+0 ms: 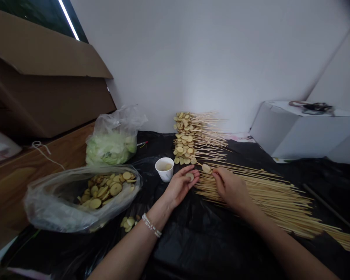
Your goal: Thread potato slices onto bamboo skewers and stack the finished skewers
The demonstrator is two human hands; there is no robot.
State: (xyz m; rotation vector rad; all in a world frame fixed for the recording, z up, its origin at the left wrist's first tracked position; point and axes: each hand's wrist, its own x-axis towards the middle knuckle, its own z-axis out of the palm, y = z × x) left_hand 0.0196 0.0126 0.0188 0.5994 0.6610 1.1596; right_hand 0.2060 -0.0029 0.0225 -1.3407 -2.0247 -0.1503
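Observation:
My left hand (179, 186) cradles a round potato slice (189, 177) in its curled fingers. My right hand (230, 188) pinches a thin bamboo skewer (212, 171), and another potato slice (206, 168) sits at its tip, a little apart from my left hand. Right of my hands lies a loose pile of bare bamboo skewers (259, 198). Ahead stands a stack of skewers threaded with potato slices (192, 136). To the left, a clear plastic bag (52, 206) holds many raw potato slices (104, 192), and several more slices (128, 223) lie outside it.
A white paper cup (164, 169) holding pale liquid stands near my left hand. Black plastic sheeting (192, 249) covers the table. A bag of green leaves (110, 147), a cardboard box (46, 81), a wooden surface (37, 171), and a white box (306, 132) surround it.

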